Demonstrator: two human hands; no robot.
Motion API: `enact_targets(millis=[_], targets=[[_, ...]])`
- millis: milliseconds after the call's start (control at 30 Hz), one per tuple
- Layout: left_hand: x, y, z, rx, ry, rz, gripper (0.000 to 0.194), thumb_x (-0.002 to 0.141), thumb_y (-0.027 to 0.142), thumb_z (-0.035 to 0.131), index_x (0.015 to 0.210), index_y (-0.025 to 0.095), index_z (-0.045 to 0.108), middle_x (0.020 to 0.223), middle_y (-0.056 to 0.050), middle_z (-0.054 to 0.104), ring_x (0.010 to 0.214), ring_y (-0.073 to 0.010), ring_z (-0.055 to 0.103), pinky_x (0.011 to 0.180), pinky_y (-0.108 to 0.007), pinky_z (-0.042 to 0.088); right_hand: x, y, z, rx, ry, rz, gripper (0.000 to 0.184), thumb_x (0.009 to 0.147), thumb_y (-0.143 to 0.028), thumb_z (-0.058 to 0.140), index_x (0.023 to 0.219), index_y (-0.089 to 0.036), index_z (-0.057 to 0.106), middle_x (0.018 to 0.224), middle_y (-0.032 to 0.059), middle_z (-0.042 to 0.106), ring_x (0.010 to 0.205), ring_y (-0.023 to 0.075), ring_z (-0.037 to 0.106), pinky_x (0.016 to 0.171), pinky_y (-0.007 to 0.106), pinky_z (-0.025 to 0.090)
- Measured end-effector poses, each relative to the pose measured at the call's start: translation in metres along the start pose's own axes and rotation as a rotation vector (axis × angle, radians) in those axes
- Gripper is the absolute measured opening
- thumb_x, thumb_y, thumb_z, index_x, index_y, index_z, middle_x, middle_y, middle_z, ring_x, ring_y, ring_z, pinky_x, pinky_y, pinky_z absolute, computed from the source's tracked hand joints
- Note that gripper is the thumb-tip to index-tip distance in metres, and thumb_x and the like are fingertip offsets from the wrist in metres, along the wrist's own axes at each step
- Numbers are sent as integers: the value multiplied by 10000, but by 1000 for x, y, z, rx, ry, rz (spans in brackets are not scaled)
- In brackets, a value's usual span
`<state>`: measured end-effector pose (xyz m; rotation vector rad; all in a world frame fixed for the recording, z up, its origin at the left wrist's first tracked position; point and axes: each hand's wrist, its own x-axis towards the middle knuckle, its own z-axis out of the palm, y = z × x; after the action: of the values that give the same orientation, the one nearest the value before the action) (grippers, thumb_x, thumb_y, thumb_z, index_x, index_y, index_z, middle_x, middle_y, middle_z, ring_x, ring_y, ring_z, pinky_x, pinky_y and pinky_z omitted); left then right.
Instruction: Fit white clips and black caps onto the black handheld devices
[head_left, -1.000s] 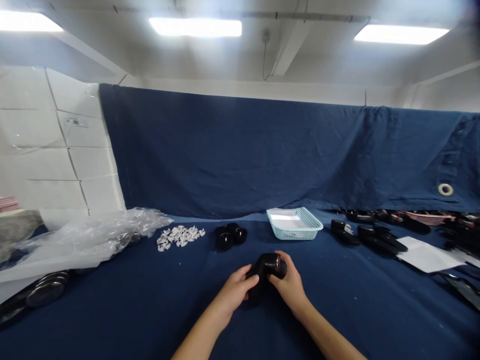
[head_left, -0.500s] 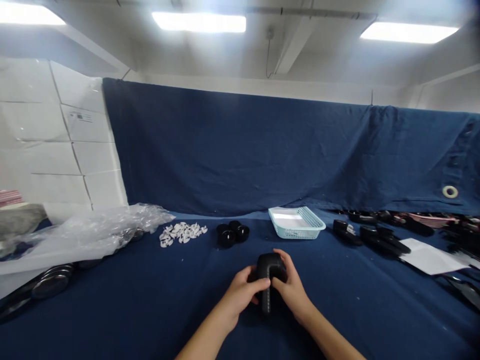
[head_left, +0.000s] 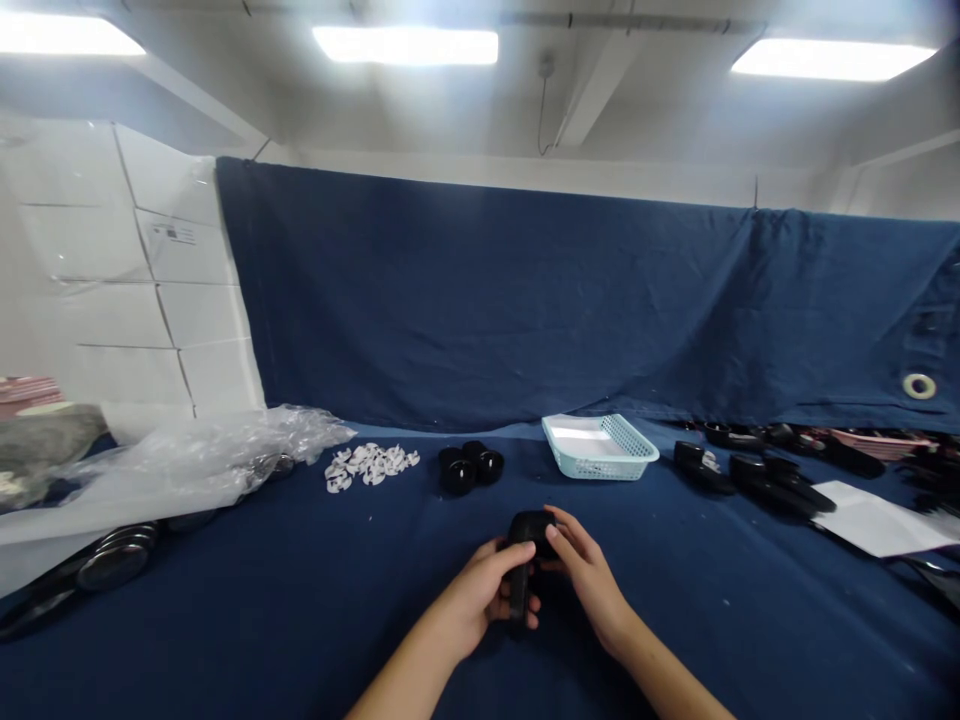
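Note:
A black casing (head_left: 529, 524) with a rounded head and a straight handle pointing toward me is held between both hands, near the middle of the blue cloth. My left hand (head_left: 478, 592) is wrapped round the handle, its thumb lying on top where handle and head meet. At the right side of the head, my right hand (head_left: 590, 580) grips with its thumb on top and fingers behind. The casing's underside and part of the handle are hidden by fingers. Beyond it sit a few glossy black round caps (head_left: 471, 466) and a pile of small white curved plastic pieces (head_left: 371, 465).
A light-blue basket (head_left: 609, 468) with white contents stands behind my hands. On the right lie black casings (head_left: 780, 484) and a white paper sheet (head_left: 881, 520). At left are plastic film (head_left: 180, 460) and black round-headed parts (head_left: 112, 560). A blue curtain (head_left: 487, 300) hangs behind.
The black casing has turned in my hands, its handle now tilted slightly left. My left fingers now wrap the handle, and my right thumb has moved up onto the head. The view has shifted slightly.

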<state>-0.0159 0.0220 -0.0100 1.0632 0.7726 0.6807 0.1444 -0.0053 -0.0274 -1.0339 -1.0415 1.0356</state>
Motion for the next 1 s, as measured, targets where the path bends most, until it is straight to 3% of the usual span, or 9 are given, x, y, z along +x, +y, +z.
enact_targets(millis=[133, 300, 367, 533, 633, 733, 833, 933, 1000], targets=[[-4, 4, 0, 52, 17, 7, 486, 722, 413, 743, 1109, 180, 566, 880, -54, 622, 591, -168, 634, 525, -296, 521, 3, 3, -2, -28, 37, 10, 557, 756, -601, 652, 1164, -225, 613, 978, 65, 693, 912, 263, 646, 710, 359, 551], [-11, 5, 3, 126, 11, 64, 566, 695, 316, 781, 1206, 195, 569, 898, -66, 687, 727, -205, 653, 658, -295, 519, 0, 3, -7, -71, 72, 31, 464, 793, -611, 604, 1036, -221, 671, 910, 27, 676, 809, 211, 616, 632, 275, 510], [-12, 3, 6, 114, 12, 61, 564, 700, 315, 775, 1209, 191, 566, 914, -74, 690, 693, -207, 658, 611, -295, 523, -3, 2, -8, -83, 84, 38, 468, 816, -614, 575, 1066, -228, 661, 897, 17, 671, 769, 192, 603, 603, 255, 486], [-8, 0, 5, -311, 17, -88, 383, 791, 385, 661, 1052, 112, 602, 828, -100, 676, 495, -183, 623, 401, -273, 478, -3, 5, -11, -50, 44, 14, 571, 878, -638, 446, 1294, -253, 515, 1019, 45, 664, 734, 184, 622, 595, 277, 473], [-7, 6, 0, -475, 48, -126, 383, 843, 434, 547, 953, 73, 616, 827, -125, 678, 501, -163, 617, 396, -246, 459, 2, 12, -15, -143, 87, -21, 623, 865, -658, 433, 1308, -225, 500, 1149, 88, 630, 694, 183, 630, 580, 302, 478], [-16, 18, -6, -608, 99, -72, 282, 807, 287, 564, 987, 76, 614, 953, -128, 692, 590, -138, 641, 479, -222, 491, 5, 19, -20, -236, 133, -8, 597, 832, -642, 506, 1206, -184, 581, 1023, 83, 671, 661, 183, 612, 574, 304, 468], [-41, 31, -20, -702, 134, 12, 358, 725, 126, 542, 1074, 73, 602, 1138, -138, 664, 835, -173, 686, 692, -250, 556, 5, 25, -23, -297, 128, 8, 515, 773, -591, 619, 1062, -167, 663, 653, 15, 644, 614, 196, 590, 596, 311, 469], [-85, 44, -54, -749, 177, 85, 475, 696, 79, 524, 1168, 46, 570, 1228, -175, 626, 1064, -287, 646, 884, -395, 550, 3, 33, -26, -345, 105, 15, 458, 727, -573, 661, 970, -186, 699, 683, 23, 670, 652, 215, 623, 620, 320, 492], [-123, 56, -92, -704, 279, 141, 477, 726, 81, 524, 1201, 54, 555, 1241, -184, 621, 1092, -349, 632, 900, -479, 546, 4, 41, -32, -441, 85, 5, 449, 718, -581, 648, 961, -208, 712, 788, 42, 713, 701, 234, 663, 672, 338, 523]])
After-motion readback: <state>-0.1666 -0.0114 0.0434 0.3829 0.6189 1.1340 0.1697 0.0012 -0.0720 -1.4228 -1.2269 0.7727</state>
